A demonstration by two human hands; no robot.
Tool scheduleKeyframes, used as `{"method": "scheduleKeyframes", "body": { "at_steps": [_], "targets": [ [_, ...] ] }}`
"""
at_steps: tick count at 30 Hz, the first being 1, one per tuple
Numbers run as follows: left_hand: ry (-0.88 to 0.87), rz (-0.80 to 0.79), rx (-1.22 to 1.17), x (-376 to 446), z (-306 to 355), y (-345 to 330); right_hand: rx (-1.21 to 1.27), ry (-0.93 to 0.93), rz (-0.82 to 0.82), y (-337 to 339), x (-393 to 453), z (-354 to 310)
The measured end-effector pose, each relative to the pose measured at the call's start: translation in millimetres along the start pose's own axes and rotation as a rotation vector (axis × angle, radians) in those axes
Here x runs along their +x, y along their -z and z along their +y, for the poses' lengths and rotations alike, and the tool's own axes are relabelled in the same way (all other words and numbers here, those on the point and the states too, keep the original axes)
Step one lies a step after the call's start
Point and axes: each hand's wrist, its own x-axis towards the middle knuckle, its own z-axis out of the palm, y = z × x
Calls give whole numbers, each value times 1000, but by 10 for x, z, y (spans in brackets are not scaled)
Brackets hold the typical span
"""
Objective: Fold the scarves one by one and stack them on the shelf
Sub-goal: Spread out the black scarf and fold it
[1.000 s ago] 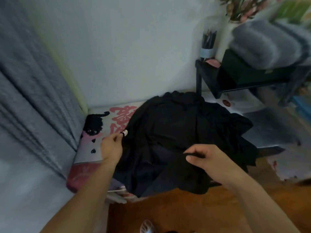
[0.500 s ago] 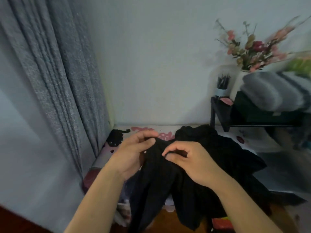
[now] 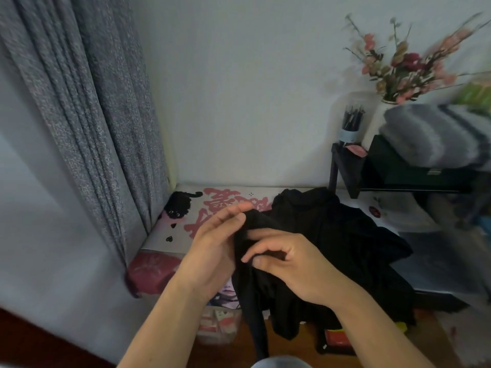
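Hands (image 3: 212, 251) closer together, scarf (image 3: 332, 243) gathered

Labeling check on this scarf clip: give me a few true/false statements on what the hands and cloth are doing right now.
1. Both hands hold the black scarf. True: the left hand and the right hand grip it close together.
2. The scarf lies folded flat on the table. False: it is bunched up, with one end hanging down past the table edge.
3. A folded grey scarf sits on the black shelf. True.
4. The vase of flowers stands by the curtain. False: it is on the far right, behind the shelf; the curtain hangs on the left.
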Motion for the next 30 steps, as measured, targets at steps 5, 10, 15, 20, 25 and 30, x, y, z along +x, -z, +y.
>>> {"method": "scheduleKeyframes", "body": {
  "at_steps": [5,10,15,20,25,30],
  "targets": [
    [55,-181,-107,-149,-129,-1,9,26,114,-33,34,14],
    [106,-67,-122,-219,-182,-31,112,15,163,-50,45,59],
    [84,101,78,-202,-69,51,-78,28,136,-49,-5,-47],
    [-120,197,553,-232,337,212,-266,24,318,237,-156,-262],
    [-69,48,510,-345,518,123,-306,-29,53,241,-208,-462],
    [-15,45,356,-427,316,-125,-235,109,59,-15,-202,-609]
  ]
}}
